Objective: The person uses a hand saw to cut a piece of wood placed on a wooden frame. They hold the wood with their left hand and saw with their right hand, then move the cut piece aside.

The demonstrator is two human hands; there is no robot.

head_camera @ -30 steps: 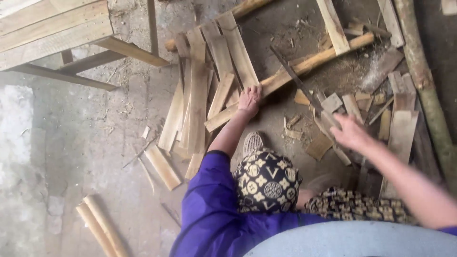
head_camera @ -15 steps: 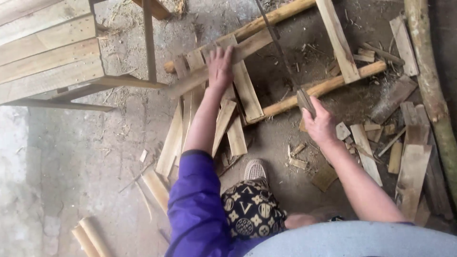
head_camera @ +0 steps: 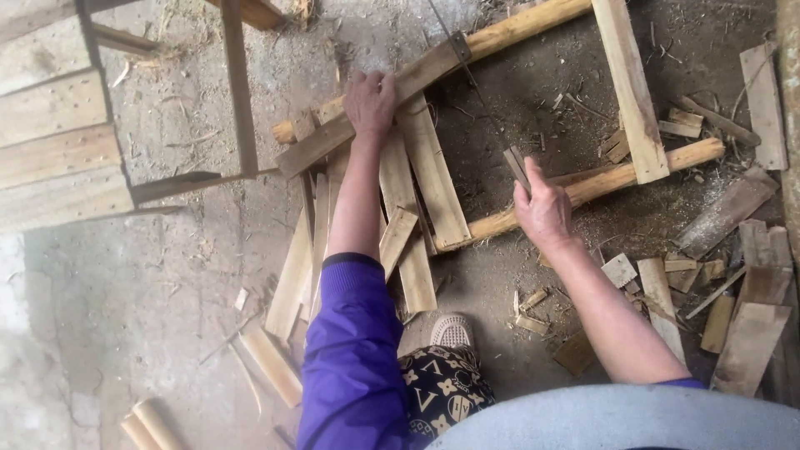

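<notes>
My left hand (head_camera: 369,100) presses flat on a long diagonal plank (head_camera: 425,75) that lies across two round poles (head_camera: 517,21). My right hand (head_camera: 543,208) grips the wooden handle of a thin hand saw (head_camera: 483,108). The saw blade runs up and left from the handle and meets the plank's edge near its upper end. Several flat boards (head_camera: 433,175) lie under and below the plank, beside my purple-sleeved left arm. A wide board (head_camera: 629,83) crosses both poles at the right, resting on the lower pole (head_camera: 617,179).
A slatted wooden frame (head_camera: 58,142) stands at the left with a thin upright bar (head_camera: 237,92). Wood offcuts (head_camera: 750,333) litter the dirt floor at the right. Short round pieces (head_camera: 150,425) lie at the bottom left. My shoe (head_camera: 452,331) rests near the boards.
My left hand moved up from the loose boards onto the diagonal plank. My right hand brought the saw up so its blade meets that plank.
</notes>
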